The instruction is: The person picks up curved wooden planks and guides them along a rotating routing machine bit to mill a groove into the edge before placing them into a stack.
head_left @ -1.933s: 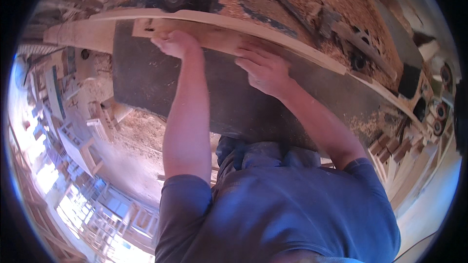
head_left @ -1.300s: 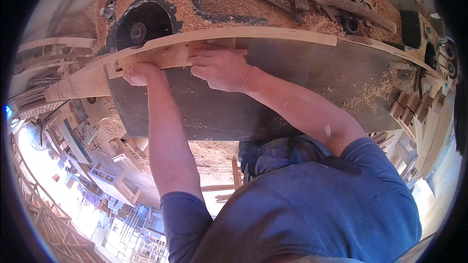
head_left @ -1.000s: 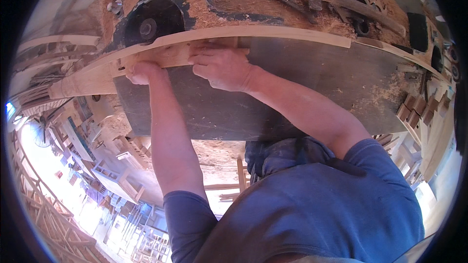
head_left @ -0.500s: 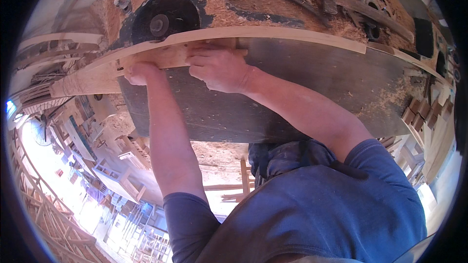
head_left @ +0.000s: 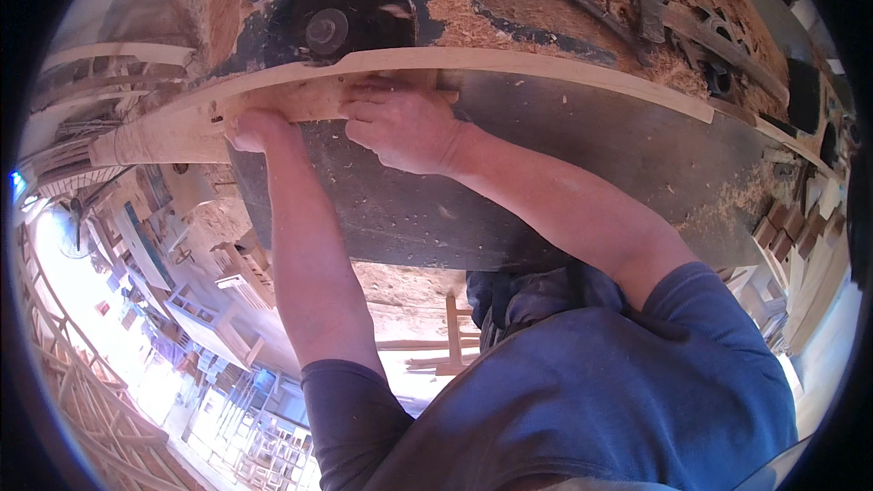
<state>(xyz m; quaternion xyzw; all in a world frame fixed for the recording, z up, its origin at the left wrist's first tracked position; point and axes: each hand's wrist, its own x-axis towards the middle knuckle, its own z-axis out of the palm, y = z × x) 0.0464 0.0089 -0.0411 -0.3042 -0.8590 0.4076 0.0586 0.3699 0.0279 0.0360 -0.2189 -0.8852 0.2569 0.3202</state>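
Note:
A pale wooden board (head_left: 314, 102) lies along a long wooden strip (head_left: 546, 66) at the far edge of a dark metal machine table (head_left: 546, 164). My left hand (head_left: 264, 130) is closed on the board's near edge, its fingertips hidden. To its right, my right hand (head_left: 405, 127) presses on the board close to its right end with bent fingers, some hidden behind the hand. Just beyond the strip is a round black recess (head_left: 382, 18) with a metal hub (head_left: 326, 30). Whether a cutter is there I cannot make out.
Sawdust covers the surface behind the strip, where an open-end wrench (head_left: 577, 5) and a hammer (head_left: 650, 9) lie. Brown wood blocks (head_left: 787, 227) are stacked at the right. Wooden frames (head_left: 214, 327) stand on the floor at lower left.
The view has shifted a little. Both hands and the board have slid left relative to the strip and hub, keeping the same hold.

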